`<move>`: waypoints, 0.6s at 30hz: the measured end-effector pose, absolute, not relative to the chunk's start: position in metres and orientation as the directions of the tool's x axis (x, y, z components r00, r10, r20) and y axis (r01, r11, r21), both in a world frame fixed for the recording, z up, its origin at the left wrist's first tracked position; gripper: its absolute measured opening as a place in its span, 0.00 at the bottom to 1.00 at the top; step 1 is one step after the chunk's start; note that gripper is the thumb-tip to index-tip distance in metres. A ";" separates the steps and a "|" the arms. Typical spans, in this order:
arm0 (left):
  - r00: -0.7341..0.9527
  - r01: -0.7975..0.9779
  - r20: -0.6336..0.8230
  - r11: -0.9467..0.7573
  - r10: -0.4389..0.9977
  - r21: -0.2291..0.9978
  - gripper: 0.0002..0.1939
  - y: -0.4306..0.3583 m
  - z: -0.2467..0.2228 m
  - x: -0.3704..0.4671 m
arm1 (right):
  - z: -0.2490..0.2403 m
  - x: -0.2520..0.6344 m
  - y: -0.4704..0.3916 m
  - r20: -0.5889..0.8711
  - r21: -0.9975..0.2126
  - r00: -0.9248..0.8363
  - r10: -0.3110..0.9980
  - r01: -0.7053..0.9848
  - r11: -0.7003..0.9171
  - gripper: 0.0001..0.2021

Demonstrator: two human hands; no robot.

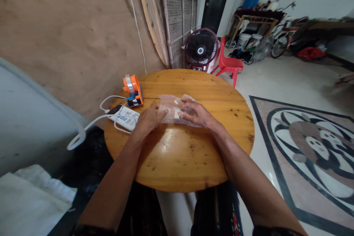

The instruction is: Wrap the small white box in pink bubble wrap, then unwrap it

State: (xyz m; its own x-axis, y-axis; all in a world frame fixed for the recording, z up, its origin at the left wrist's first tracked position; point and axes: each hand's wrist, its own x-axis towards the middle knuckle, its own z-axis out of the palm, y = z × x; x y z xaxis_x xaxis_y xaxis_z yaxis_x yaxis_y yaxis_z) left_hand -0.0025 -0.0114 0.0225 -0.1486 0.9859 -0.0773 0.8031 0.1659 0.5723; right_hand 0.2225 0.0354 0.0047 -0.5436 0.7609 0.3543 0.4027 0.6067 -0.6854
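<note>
A thin, pinkish translucent plastic sheet [169, 100], which looks like bubble wrap, lies spread on the round wooden table [177, 162]. At its middle is a small whitish flat piece [177, 113], too blurred to name. My left hand [151, 118] rests on the sheet's left end, thumb stretched toward the middle and fingers apart. Over the right part, my right hand [197, 113] touches the sheet with thumb and fingers spread and slightly curved. The whitish piece sits between the two hands, close to the right thumb.
At the table's left stand an orange and blue tape dispenser [133, 90] and a white power bank-like box [124, 117] with a white cable [96, 118]. Behind the table are a fan [201, 49] and a red plastic chair [230, 62]. A brown wall [69, 25] rises at left.
</note>
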 end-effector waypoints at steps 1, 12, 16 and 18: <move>-0.142 0.744 -0.094 0.169 0.985 0.646 0.29 -0.011 0.022 -0.003 | 0.005 0.223 0.035 0.349 -0.688 -0.542 0.764 0.405 0.602 0.13; -0.176 0.241 -0.186 0.225 0.967 0.944 0.28 -0.004 0.014 0.007 | 0.009 0.222 0.032 0.355 -0.670 -0.572 0.740 0.396 0.628 0.16; -0.180 0.138 -0.208 0.234 0.961 0.962 0.23 -0.007 0.019 0.012 | 0.009 0.223 0.032 0.377 -0.635 -0.581 0.721 0.404 0.658 0.17; -0.173 0.108 -0.210 0.231 0.962 0.967 0.22 -0.007 0.018 0.012 | 0.009 0.223 0.033 0.365 -0.631 -0.584 0.725 0.418 0.653 0.18</move>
